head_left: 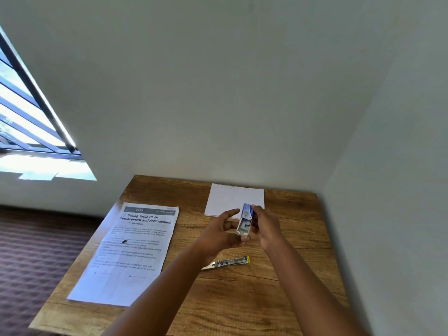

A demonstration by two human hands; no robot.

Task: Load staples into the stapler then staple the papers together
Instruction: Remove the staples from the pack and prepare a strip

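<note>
- Wood-grain brown laminate bench (278, 299) fills the lower middle of the head view, set into a corner of the room; its far edge meets one wall and its right edge runs along another.
- Plain pale grey-white walls (218, 81) take up most of the view above the bench.
- Dark-framed window with horizontal bars (26, 112) sits at upper left, bright daylight behind it; a pale sill lies just below.
- Dark reddish-brown patterned floor covering (36, 251) shows left of the bench.
- Printed white instruction sheet (128, 253) lies flat on the left part of the bench, headed "Dining Table Cloth Replacement and Arrangement".
- Blank white papers (230, 197) lie flat near the far edge, partly hidden behind the hands.
- Small blue-and-white cardboard staple box (246, 220) is held up above the bench between both hands, its white inner tray slid partly out toward the camera; grey content shows inside, too small to resolve.
- Right hand (266, 229) pinches the blue sleeve of the box, fingers curled round it.
- Left hand (221, 234) has its fingers curled at the lower end of the tray, thumb raised toward the box; contact looks likely at the tray's bottom end.
- Silver metal stapler with a yellow tip (229, 262) lies on the bench, nearer the camera than the hands, apart from them, partly hidden by the left forearm.
</note>
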